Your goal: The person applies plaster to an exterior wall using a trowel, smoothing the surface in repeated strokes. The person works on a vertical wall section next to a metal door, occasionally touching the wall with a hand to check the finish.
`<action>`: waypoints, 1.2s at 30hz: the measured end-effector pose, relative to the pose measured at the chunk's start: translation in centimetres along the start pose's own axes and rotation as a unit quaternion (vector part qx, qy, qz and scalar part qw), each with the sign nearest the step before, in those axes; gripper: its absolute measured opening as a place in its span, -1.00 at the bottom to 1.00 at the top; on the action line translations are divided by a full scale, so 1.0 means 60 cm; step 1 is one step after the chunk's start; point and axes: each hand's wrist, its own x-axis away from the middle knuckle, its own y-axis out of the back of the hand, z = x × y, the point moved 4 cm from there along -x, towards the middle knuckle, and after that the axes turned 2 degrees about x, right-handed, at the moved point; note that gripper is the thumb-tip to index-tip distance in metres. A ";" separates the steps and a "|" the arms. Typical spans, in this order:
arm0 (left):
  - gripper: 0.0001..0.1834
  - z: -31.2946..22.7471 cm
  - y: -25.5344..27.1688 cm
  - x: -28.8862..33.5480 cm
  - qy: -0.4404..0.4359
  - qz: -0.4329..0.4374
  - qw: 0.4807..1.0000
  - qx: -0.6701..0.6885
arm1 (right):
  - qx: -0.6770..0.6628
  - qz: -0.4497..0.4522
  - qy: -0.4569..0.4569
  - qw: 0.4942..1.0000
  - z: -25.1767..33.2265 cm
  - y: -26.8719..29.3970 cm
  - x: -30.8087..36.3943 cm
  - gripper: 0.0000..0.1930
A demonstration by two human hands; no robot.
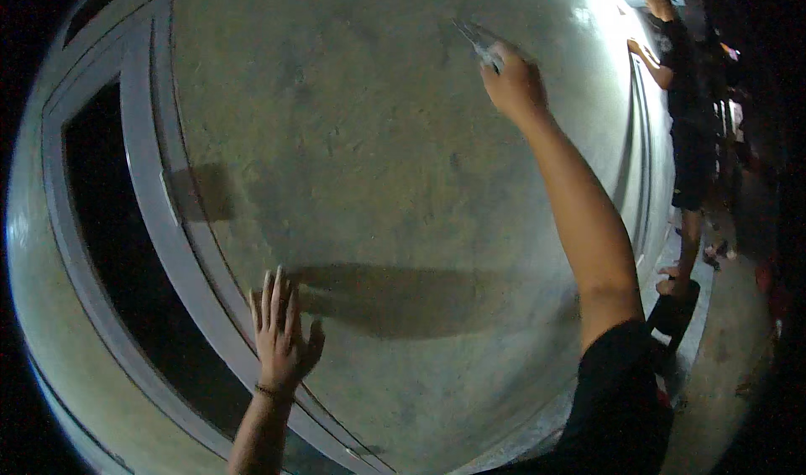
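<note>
My right hand (514, 80) is raised high against a greenish-grey plastered wall (361, 189). Its fingers close around a flat, pale scraper-like tool (481, 48), whose thin end points up and left at the wall; most of the tool is hidden by the hand. Lower down, my left hand (284, 336) is open with fingers stretched upward, close to the wall beside the door frame. A dark band at its wrist shows. Whether the left palm presses on the wall I cannot tell.
A grey door or window frame (151, 131) with a dark opening and a small handle (170, 198) fills the left side. To the right, another person (676, 80) in dark clothes stands at a brightly lit frame (642, 147), one arm raised to it.
</note>
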 end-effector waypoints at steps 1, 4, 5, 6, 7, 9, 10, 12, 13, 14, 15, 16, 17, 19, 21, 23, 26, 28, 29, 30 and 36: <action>-0.29 -0.007 0.000 -0.012 -0.022 -0.019 0.999 -0.026 | 0.005 0.002 0.018 1.000 0.004 0.007 0.048 -0.65; -0.26 0.010 -0.026 -0.051 0.003 0.025 0.996 -0.089 | -0.043 0.033 0.069 0.996 0.010 0.011 0.214 -0.66; -0.23 0.013 -0.029 -0.052 0.006 0.024 0.994 -0.107 | -0.097 0.014 0.097 0.990 0.030 0.022 0.293 -0.65; -0.19 0.014 -0.034 -0.054 -0.004 0.011 0.992 -0.128 | -0.087 0.052 0.118 0.988 0.043 0.032 0.369 -0.64; -0.18 0.019 -0.042 -0.057 0.022 0.016 0.993 -0.112 | -0.122 0.091 0.128 0.980 0.056 0.038 0.433 -0.61; -0.14 0.021 -0.053 -0.052 0.048 0.002 0.995 -0.088 | -0.167 0.072 0.149 0.972 0.101 0.057 0.539 -0.61; -0.24 0.022 -0.055 -0.051 0.049 -0.025 0.995 -0.088 | -0.192 0.057 0.146 0.969 0.117 0.059 0.563 -0.61; -0.25 0.023 -0.063 -0.049 0.045 -0.027 0.994 -0.096 | -0.192 0.087 0.131 0.969 0.142 0.041 0.572 -0.62; -0.25 0.025 -0.067 -0.046 0.045 -0.025 0.994 -0.101 | -0.213 0.081 0.124 0.966 0.154 0.035 0.567 -0.62; -0.26 0.027 -0.070 -0.043 0.049 -0.023 0.993 -0.103 | -0.219 0.061 0.131 0.965 0.163 0.025 0.551 -0.65; -0.26 0.032 -0.076 -0.039 0.060 -0.013 0.992 -0.106 | -0.198 0.073 0.123 0.970 0.167 0.013 0.536 -0.65; -0.27 0.035 -0.081 -0.035 0.063 -0.004 0.990 -0.128 | -0.195 0.075 0.123 0.970 0.171 -0.001 0.522 -0.66; -0.26 0.040 -0.088 -0.029 0.071 0.014 0.991 -0.115 | -0.192 0.111 0.116 0.968 0.175 -0.015 0.516 -0.67; -0.24 0.044 -0.096 -0.016 0.049 0.020 0.989 -0.140 | -0.222 0.083 0.122 0.964 0.181 -0.016 0.518 -0.67; -0.20 0.049 -0.105 -0.007 0.060 0.015 0.990 -0.124 | -0.199 0.086 0.131 0.967 0.187 -0.011 0.539 -0.68; -0.22 0.048 -0.108 0.004 0.066 0.021 0.990 -0.124 | -0.234 0.087 0.124 0.960 0.196 -0.002 0.558 -0.68; -0.29 0.046 -0.107 0.015 0.086 0.033 0.988 -0.123 | -0.251 0.059 0.145 0.955 0.209 0.002 0.552 -0.67; -0.29 0.045 -0.105 0.014 0.080 0.022 0.989 -0.125 | -0.246 0.089 0.112 0.959 0.211 -0.015 0.522 -0.67; -0.28 0.045 -0.105 0.013 0.082 0.024 0.988 -0.131 | -0.252 0.116 0.085 0.957 0.210 -0.024 0.509 -0.67; -0.28 0.045 -0.105 0.013 0.079 0.023 0.986 -0.142 | -0.247 0.123 0.074 0.958 0.210 -0.028 0.501 -0.67; -0.27 0.038 -0.096 0.007 0.067 0.027 0.986 -0.154 | -0.287 0.151 0.024 0.946 0.186 0.009 0.607 -0.68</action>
